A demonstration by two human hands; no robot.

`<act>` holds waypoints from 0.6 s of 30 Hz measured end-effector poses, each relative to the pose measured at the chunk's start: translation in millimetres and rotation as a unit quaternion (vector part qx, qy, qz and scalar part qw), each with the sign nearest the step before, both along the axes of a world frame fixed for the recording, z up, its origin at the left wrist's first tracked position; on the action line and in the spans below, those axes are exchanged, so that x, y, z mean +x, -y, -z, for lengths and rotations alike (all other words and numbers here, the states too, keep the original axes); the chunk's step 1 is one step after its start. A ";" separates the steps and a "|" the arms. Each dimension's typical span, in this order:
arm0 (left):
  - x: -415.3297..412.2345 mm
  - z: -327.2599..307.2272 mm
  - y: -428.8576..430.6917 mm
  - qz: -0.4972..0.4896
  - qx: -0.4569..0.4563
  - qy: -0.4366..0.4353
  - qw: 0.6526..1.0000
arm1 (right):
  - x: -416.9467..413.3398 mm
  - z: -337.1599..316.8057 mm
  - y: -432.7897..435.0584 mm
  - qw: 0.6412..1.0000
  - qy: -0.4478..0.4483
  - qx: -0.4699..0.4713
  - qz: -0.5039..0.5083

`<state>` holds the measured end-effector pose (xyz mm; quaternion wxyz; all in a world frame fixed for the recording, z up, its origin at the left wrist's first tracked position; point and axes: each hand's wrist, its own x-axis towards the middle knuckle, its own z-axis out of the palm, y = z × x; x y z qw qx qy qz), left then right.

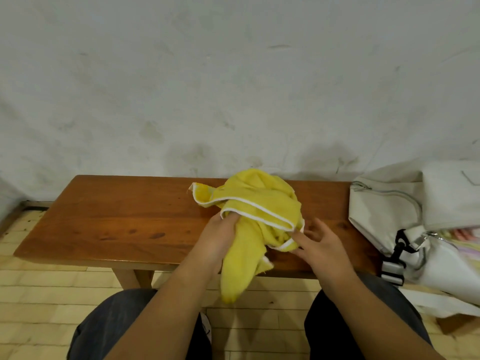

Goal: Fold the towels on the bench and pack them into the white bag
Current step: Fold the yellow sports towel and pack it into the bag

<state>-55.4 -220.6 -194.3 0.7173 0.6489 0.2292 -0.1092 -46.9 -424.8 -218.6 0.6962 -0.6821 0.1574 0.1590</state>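
Yellow towel, white-trimmed: crumpled on the wooden tabletop, right of centre, one bunched end hanging over the near edge. Left hand: fingers tucked under a fold, gripping the bunched cloth. Right hand: fingers spread, tips touching the towel's trimmed edge. White bag: right end of the tabletop, unzipped, near the towel but apart from it; pastel cloth visible inside.
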 end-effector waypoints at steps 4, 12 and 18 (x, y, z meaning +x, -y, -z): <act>-4.9 -11.7 5.5 -0.014 -0.118 -0.096 0.988 | 4.1 -4.9 -2.9 0.970 -0.110 0.209 -0.066; -1.4 -9.3 0.6 -0.034 -0.158 -0.119 0.980 | 11.8 -10.2 4.3 0.924 -0.100 0.368 0.010; 3.6 -2.4 -3.3 -0.097 -0.197 -0.117 0.968 | 14.4 -17.7 12.3 0.897 -0.117 0.425 0.032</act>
